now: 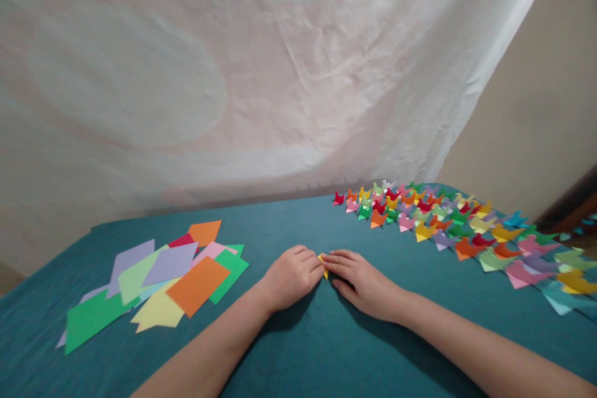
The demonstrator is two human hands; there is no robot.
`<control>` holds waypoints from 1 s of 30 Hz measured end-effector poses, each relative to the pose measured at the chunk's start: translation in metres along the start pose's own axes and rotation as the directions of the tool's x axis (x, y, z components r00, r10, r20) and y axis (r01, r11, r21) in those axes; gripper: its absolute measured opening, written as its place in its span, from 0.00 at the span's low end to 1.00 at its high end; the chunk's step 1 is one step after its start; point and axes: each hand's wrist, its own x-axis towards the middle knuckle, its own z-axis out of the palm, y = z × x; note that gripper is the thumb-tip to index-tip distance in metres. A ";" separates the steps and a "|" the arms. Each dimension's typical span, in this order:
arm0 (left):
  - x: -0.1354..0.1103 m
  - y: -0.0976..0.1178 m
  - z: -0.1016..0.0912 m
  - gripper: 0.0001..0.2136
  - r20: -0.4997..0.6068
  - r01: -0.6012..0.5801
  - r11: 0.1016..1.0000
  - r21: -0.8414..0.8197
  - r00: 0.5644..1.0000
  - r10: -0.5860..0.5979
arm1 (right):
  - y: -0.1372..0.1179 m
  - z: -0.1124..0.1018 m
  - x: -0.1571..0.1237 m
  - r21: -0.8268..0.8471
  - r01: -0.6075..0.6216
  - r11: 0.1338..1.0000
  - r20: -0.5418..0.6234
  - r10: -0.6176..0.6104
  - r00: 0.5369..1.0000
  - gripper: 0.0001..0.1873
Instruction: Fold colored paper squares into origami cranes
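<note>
Both hands rest on a teal tablecloth (298,348) in the middle of the table. My left hand (293,276) is curled, its fingertips pinched on a small yellow paper piece (323,264). My right hand (361,282) meets it from the right, fingers pressed together on the same yellow piece. Most of that paper is hidden between the fingertips; only a small folded corner shows.
Loose flat sheets of coloured paper (158,283) lie scattered at the left. Several small folded paper figures (448,227) in many colours stand in rows at the right, running to the table's right edge. A white wrinkled sheet (233,74) hangs behind the table.
</note>
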 end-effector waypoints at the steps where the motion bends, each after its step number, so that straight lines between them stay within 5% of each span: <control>1: 0.000 0.000 0.001 0.09 -0.010 -0.012 1.000 0.009 1.000 0.012 | 0.000 0.000 0.000 0.001 0.002 1.000 -0.001 -0.002 1.000 0.23; 18: 0.002 0.000 0.006 0.11 -0.075 -0.008 1.000 -0.011 0.997 0.007 | 0.003 0.002 0.002 -0.010 0.040 0.999 -0.005 -0.040 0.999 0.23; 27: -0.005 -0.007 0.000 0.07 -0.027 0.153 0.954 -0.256 0.986 -0.166 | 0.004 0.001 0.002 -0.104 0.106 0.989 0.014 -0.105 0.994 0.21; 30: -0.007 -0.010 0.000 0.13 0.015 0.178 0.939 -0.293 0.983 -0.182 | 0.002 -0.001 0.002 -0.136 0.110 0.984 0.037 -0.106 0.994 0.20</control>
